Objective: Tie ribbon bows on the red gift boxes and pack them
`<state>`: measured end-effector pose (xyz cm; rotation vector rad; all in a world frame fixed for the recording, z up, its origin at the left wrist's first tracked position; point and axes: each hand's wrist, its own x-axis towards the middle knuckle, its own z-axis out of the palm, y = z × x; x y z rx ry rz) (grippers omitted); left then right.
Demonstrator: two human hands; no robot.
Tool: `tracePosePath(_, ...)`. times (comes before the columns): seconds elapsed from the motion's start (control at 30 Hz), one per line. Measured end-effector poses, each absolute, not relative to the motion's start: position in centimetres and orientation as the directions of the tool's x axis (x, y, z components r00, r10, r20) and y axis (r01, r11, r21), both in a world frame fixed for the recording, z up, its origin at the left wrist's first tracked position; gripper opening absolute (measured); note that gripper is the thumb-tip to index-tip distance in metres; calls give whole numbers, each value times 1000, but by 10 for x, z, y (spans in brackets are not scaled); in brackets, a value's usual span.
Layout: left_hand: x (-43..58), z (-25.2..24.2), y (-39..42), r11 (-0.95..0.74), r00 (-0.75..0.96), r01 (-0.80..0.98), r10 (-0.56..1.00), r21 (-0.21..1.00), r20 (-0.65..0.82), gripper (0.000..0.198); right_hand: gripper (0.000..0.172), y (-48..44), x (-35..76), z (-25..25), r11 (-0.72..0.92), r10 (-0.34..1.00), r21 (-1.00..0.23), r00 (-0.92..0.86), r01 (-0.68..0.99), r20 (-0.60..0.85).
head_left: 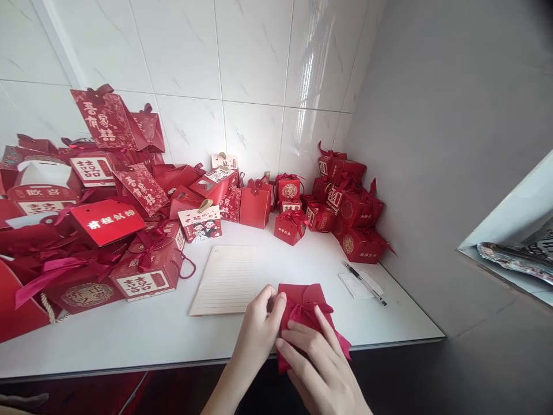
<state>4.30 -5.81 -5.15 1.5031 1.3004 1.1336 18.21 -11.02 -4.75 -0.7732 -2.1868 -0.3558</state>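
Far left of the frame, we have a tall heap of red gift boxes crowding the white table, ribbons and cords spilling everywhere! Towards the centre-left stands a pale box with a cartoon couple, and below it we find a lined notepad lying flat.

On to the lower middle, where the action is: the left hand is closed up, thumb and curled finger pinching the left edge of the red box, right at the table's front edge. Across that box runs a dark red ribbon, apparently in a bow, its tail hanging off to the right. And here's the right hand, fingers spread over the front, forefinger stretched to the bow; whether it grips anything, we can't tell.

Our call: this is the ribbon-dressing step, with the tying or neatening in hand. What the next move calls for, we reckon, is a steady left pinch while the right fingers work the loops evenly, without denting the card.

Right of the hands we spot a pen across pale slips of paper, and above them a stack of beribboned boxes against the grey wall.
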Motion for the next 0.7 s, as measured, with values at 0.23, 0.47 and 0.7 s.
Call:
tracePosePath(0.23,45,-49,-55,-374,-29,392,908,840,418,9,23,-107,192,-63,870,333,-152,-333,469,882)
tracePosePath(0.47,47,-19,-61,-391,329,377,904,840,273,23,27,-107,188,-60,874,349,-186,-315,448,883)
tracePosePath(0.7,50,-21,-58,-384,351,433,905,815,239,11,17,-109,177,-69,832,415,-277,-210,481,885)
